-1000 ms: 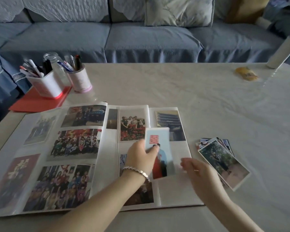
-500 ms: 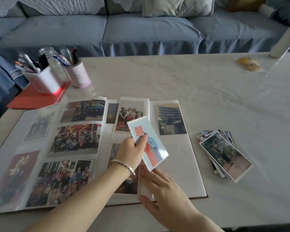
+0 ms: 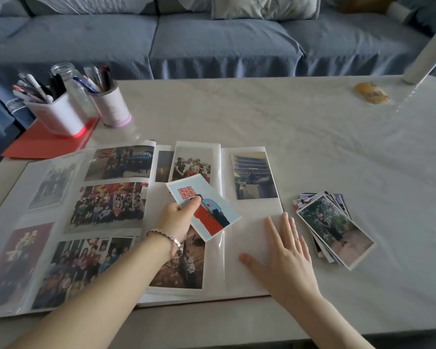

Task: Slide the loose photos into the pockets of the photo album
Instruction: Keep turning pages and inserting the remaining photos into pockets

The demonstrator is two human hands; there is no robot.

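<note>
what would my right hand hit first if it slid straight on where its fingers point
Probably the pocketed building photo, near its lower right corner; only bare album page lies between it and the right hand.

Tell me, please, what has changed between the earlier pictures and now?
The right hand moved from beside the photo to below it, then right; it now lies flat on the empty lower pocket in the right page of the album. The left hand kept its pinch on the photo and tilted it from upright to slanted. The album, the loose stack and the pen cups stayed put.
</note>
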